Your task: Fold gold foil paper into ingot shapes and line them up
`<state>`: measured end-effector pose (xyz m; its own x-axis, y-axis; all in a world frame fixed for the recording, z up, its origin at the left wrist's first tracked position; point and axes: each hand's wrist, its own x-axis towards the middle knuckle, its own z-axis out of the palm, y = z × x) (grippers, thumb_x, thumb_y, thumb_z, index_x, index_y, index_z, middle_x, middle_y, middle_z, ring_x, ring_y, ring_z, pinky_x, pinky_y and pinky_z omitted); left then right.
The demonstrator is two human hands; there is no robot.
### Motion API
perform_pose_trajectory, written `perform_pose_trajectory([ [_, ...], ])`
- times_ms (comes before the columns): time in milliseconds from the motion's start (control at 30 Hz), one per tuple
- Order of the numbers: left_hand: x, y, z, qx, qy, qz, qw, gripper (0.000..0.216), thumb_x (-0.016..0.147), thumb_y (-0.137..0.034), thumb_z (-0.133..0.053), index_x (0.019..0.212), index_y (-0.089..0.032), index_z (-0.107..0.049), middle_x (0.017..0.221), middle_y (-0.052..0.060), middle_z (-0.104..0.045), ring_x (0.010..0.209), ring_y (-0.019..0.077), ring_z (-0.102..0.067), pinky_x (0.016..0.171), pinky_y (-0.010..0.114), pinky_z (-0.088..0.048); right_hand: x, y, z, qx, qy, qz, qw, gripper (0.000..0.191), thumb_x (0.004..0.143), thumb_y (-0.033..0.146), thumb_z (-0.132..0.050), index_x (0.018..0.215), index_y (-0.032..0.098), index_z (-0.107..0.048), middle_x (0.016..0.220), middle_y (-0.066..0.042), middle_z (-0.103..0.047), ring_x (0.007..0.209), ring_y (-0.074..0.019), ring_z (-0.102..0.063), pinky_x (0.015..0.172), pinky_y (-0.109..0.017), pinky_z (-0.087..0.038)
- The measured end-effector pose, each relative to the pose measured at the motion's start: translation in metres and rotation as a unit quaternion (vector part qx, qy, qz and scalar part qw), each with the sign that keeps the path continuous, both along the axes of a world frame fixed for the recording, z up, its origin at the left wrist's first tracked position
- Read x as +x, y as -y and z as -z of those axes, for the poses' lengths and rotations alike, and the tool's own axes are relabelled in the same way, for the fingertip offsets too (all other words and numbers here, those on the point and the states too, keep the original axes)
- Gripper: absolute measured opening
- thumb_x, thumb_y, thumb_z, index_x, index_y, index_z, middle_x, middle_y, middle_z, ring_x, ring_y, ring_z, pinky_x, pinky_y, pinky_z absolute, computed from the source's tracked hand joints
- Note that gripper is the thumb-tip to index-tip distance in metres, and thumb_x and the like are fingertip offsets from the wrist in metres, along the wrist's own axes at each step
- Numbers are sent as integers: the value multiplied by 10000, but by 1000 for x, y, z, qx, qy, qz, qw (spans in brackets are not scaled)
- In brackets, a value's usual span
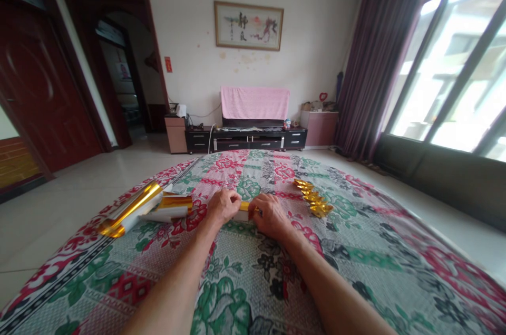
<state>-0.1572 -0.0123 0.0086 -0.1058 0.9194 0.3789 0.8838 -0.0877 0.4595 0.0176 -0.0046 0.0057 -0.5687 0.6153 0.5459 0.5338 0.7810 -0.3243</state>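
Between my hands, over the middle of the patterned tablecloth, is a small piece of gold foil paper (244,206) with a pale lower edge. My left hand (225,204) pinches its left end with curled fingers. Its right end is gripped by my right hand (271,210), whose fingers are bent round it. Left of my hands lie loosely curled sheets of gold foil paper (147,198) with white backs. Off to the right, a row of several folded gold paper ingots (313,198) sits on the cloth.
A red, green and grey flowered cloth (221,303) covers the round-edged table. Beyond it stand a low black TV cabinet (237,142) and a screen draped with a pink cloth (255,103). Purple curtains (377,55) hang beside the window at right.
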Motion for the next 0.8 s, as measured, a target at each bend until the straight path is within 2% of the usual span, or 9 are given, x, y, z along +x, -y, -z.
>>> perform_pose_trajectory([
  [100, -1, 0, -3, -10, 24, 26, 999, 209, 691, -224, -546, 836, -227, -697, 748, -5, -690, 672, 125, -590, 609, 201, -405, -1, -2, 1, -1, 1, 6, 1000, 202, 684, 72, -478, 728, 210, -619, 777, -18, -588, 815, -162, -516, 790, -285, -345],
  [233, -4, 1, -5, -7, 5, 68, 998, 251, 671, -180, -524, 838, -221, -706, 739, -7, -679, 633, 121, -568, 582, 202, -402, -1, -3, 3, 3, -10, 20, 1000, 224, 662, 67, -486, 796, 206, -599, 803, -27, -591, 817, -175, -525, 782, -293, -363],
  [400, -6, 3, -7, -49, 17, 89, 995, 260, 673, -187, -483, 766, -229, -722, 652, -28, -674, 567, 115, -553, 549, 201, -399, 0, -3, 3, 15, -44, 35, 998, 248, 649, 49, -472, 810, 196, -589, 828, -35, -574, 811, -174, -523, 786, -295, -380],
  [600, -1, 6, -11, -61, 14, 40, 997, 273, 678, -227, -486, 799, -239, -731, 672, -9, -697, 598, 142, -589, 540, 218, -403, 0, -5, 4, 13, -49, 61, 997, 208, 668, 72, -477, 770, 200, -606, 804, -39, -574, 800, -178, -525, 769, -289, -386],
  [700, 1, 6, -12, -59, 14, 14, 998, 271, 685, -253, -491, 809, -238, -732, 660, 4, -699, 609, 152, -601, 549, 225, -408, 0, -6, 5, 0, -50, 60, 997, 244, 669, 75, -479, 841, 194, -604, 831, -41, -592, 805, -177, -540, 764, -280, -394],
  [800, 2, 5, -13, -53, 8, 22, 998, 258, 685, -250, -495, 782, -232, -733, 684, 15, -707, 643, 157, -615, 571, 225, -414, 0, -7, 5, -12, -56, 51, 997, 284, 677, 72, -469, 905, 193, -588, 867, -37, -610, 819, -174, -554, 763, -271, -404],
])
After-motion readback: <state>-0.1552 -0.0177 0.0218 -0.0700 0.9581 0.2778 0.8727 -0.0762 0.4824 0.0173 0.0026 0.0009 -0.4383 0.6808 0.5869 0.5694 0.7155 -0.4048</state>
